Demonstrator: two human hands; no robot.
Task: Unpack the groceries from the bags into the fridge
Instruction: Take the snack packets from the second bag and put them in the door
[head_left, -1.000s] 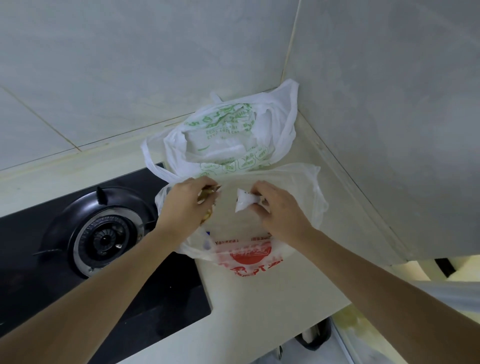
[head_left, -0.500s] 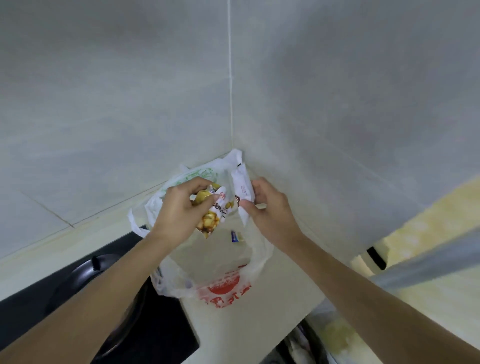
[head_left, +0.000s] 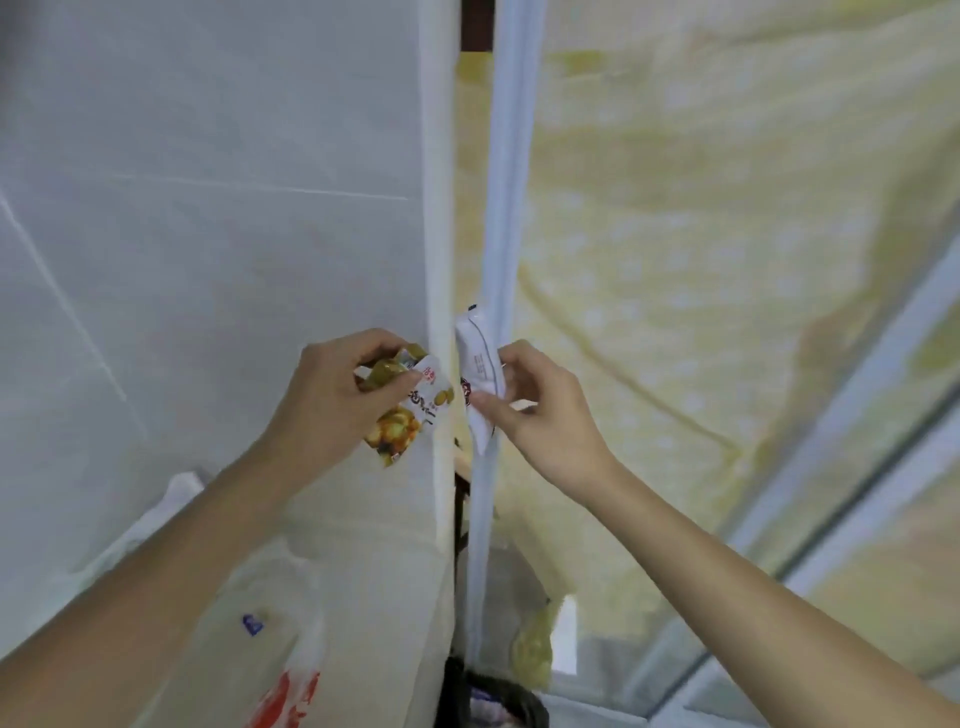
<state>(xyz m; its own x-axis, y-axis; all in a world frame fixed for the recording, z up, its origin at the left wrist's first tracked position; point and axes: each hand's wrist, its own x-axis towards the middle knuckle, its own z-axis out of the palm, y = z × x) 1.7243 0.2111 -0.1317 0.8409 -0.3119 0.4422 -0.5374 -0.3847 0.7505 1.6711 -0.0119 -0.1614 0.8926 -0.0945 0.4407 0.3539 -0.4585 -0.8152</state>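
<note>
left hand (head_left: 332, 400): fingers and thumb were curled round a small snack packet printed with yellow-brown nuts on white (head_left: 408, 408), holding it by its upper part, just left of the white wall edge (head_left: 436, 260).
right hand (head_left: 545, 410): thumb and fingertips pinched a small white sachet with a thin dark border line and a red-and-dark round mark (head_left: 480, 379), just right of the same wall edge.
snack packet: it hung tilted from the left hand, its lower end free in the air, in front of the wall edge.
white sachet: it stood nearly upright in the right hand, beside the snack packet but apart from it.
grey tiled wall (head_left: 208, 208): it filled the space left of the wall edge, crossed by pale grout lines.
pale blue-white frame strip (head_left: 501, 208): it ran vertically just right of the wall edge, behind the sachet.
yellowish patterned sheet (head_left: 701, 234): it spread to the right of the wall edge.
thin white plastic bag with red print (head_left: 291, 670): it lay low and left of the wall edge, blurred, under the left forearm.
dark bin-like object (head_left: 498, 696): it sat at the foot of the wall edge; its contents were too blurred to tell.
</note>
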